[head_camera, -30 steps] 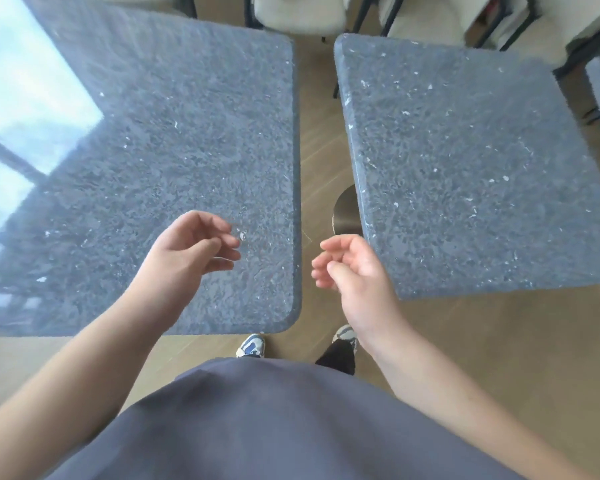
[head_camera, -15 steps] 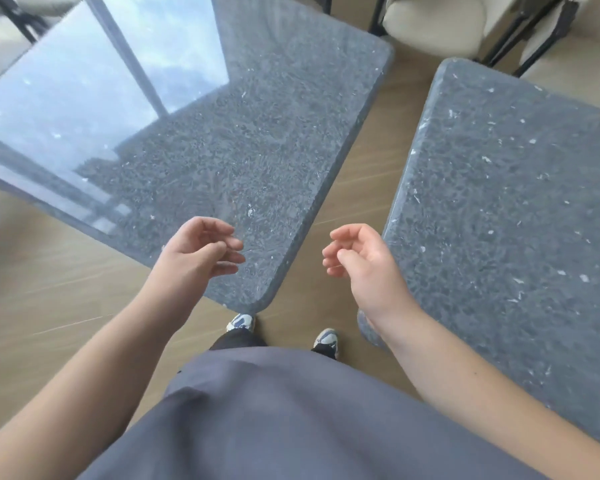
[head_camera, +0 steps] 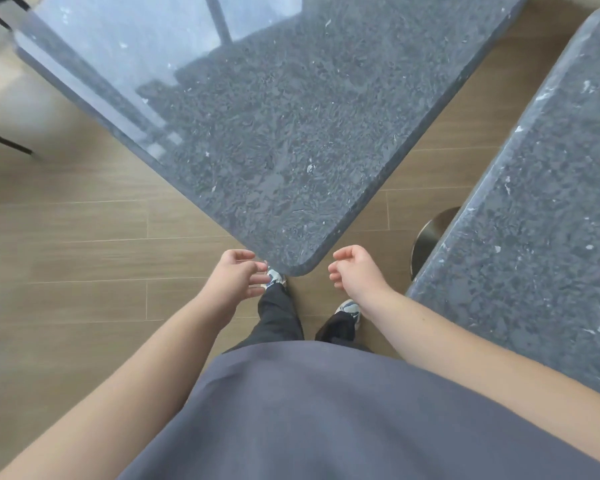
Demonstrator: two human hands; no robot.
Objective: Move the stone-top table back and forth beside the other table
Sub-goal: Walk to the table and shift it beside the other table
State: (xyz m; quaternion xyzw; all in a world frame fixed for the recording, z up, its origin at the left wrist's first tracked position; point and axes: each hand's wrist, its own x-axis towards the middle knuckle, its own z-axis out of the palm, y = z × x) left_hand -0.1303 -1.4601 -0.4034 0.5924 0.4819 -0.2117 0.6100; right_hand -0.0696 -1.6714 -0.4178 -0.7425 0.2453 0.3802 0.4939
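Observation:
Two dark grey speckled stone-top tables stand side by side with a strip of wood floor between them. The left stone-top table [head_camera: 274, 133] points its rounded near corner at me. The right table [head_camera: 541, 220] runs along the right edge of view. My left hand [head_camera: 236, 278] hovers just left of that corner, fingers loosely curled, holding nothing. My right hand [head_camera: 355, 270] hangs just right of the corner, also loosely curled and empty. Neither hand touches a table.
A round metal table base [head_camera: 430, 237] shows under the right table's edge. My feet [head_camera: 276, 278] stand on the wood plank floor [head_camera: 84, 254] below the corner. Thin black chair legs [head_camera: 7, 143] sit at the far left.
The view has swung left and back, so the left table's corner now points at me. Both hands have come off the tabletops and hover beside that corner, still empty.

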